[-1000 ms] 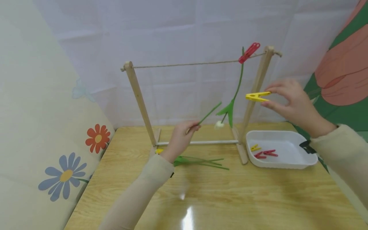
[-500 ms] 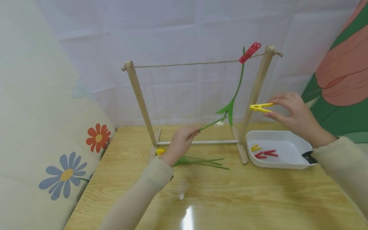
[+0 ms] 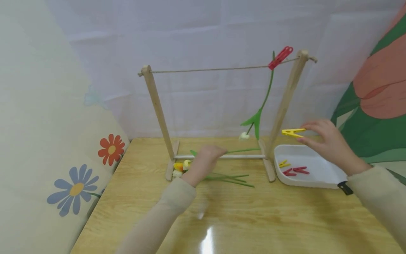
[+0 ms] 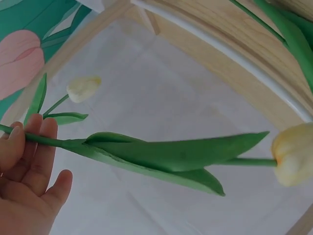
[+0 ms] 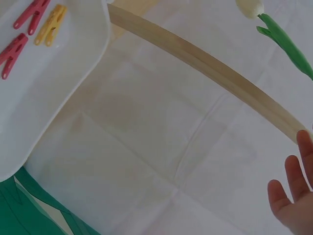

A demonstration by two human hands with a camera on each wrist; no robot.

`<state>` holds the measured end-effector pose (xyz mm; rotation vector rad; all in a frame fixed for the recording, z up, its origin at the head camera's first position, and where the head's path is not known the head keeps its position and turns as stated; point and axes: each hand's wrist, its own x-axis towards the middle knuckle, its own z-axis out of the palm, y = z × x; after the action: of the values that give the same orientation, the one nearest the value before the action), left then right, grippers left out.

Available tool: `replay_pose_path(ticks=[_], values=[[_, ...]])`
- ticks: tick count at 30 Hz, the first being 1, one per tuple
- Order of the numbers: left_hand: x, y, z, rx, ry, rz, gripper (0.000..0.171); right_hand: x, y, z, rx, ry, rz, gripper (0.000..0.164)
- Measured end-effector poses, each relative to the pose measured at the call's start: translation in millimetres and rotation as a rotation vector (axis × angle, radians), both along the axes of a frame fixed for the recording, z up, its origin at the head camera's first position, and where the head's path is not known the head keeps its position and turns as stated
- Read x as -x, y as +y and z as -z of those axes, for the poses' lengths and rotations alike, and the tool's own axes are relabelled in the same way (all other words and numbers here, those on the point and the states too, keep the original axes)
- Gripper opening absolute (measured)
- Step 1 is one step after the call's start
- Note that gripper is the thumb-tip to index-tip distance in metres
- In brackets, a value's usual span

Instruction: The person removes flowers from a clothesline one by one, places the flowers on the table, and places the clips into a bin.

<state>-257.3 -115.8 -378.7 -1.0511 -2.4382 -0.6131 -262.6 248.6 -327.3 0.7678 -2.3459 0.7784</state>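
Observation:
My left hand (image 3: 206,162) pinches the green stem of an artificial tulip (image 4: 171,152) low behind the rack's front; its pale yellow bloom (image 4: 293,154) points away from the fingers in the left wrist view. Between thumb and fingers, my right hand (image 3: 331,144) holds a yellow clothespin (image 3: 291,132), just right of the right post and over the tray. That clothespin is out of frame in the right wrist view. A white tulip (image 3: 258,121) hangs head down from the rope (image 3: 209,70), clipped by a red clothespin (image 3: 280,57).
Wooden posts (image 3: 157,109) carry the rope, with a white bar (image 3: 241,156) low between them. More tulips (image 3: 234,181) lie on the table (image 3: 253,218), partly behind my left forearm. A white tray (image 3: 312,183) at the right holds red clothespins (image 3: 300,170) and a yellow one.
Both hands have come down, the left with the tulip and the right with the yellow clothespin. The held stem has swung from slanting upward to nearly level. The hanging tulip stays clipped.

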Motion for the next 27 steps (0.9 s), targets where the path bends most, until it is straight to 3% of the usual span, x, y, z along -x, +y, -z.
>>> replay_pose_path(ticks=[9,14,20,27], values=[[-4.0,0,12.3,0.127,-0.004,-0.025,0.038,4.2,14,24.7,-0.013,-0.082,0.047,0.032],[-2.3,0,17.0,0.167,0.04,-0.034,0.04,4.4,21,36.9,-0.033,-0.156,0.081,0.035],[2.0,0,30.4,0.239,0.08,-0.059,0.043,8.0,27,47.6,-0.056,-0.216,0.09,0.036],[4.5,1,51.7,0.294,0.041,-0.064,0.038,19.3,41,61.3,-0.103,-0.328,0.122,0.037]])
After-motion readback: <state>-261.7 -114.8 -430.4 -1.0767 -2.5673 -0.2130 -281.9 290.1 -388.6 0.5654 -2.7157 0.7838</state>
